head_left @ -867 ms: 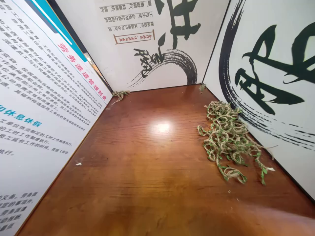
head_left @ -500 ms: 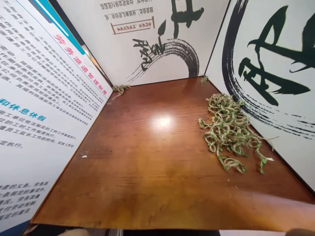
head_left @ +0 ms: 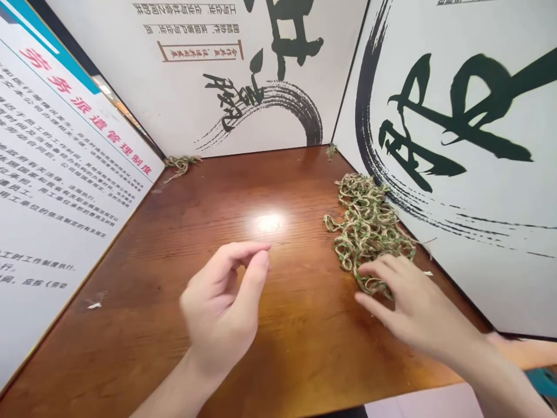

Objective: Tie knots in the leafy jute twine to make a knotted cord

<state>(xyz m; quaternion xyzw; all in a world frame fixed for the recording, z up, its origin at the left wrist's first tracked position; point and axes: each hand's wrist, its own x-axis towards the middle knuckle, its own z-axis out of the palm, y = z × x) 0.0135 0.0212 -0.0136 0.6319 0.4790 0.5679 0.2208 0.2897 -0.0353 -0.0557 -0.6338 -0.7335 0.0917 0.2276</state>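
A tangled heap of green and tan leafy twine [head_left: 369, 223] lies on the right side of the brown wooden table [head_left: 278, 348]. My right hand [head_left: 400, 296] is at the heap's near end, thumb and fingers apart, overlapping the lowest loops in view; whether it touches them I cannot tell. Over the middle of the table, left of the heap, is my left hand [head_left: 230, 290], its thumb and index fingertips brought together and other fingers curled. Nothing shows in that pinch.
Printed panels stand on the left [head_left: 52, 203], at the back [head_left: 174, 104] and on the right [head_left: 456, 203]. Small twine bits [head_left: 181, 165] lie in the back left corner, more [head_left: 332, 151] at the back right. A white scrap [head_left: 94, 305] is at the left.
Both hands have come into view over the table, the right one reaching to the twine heap. The view has shifted to the right.
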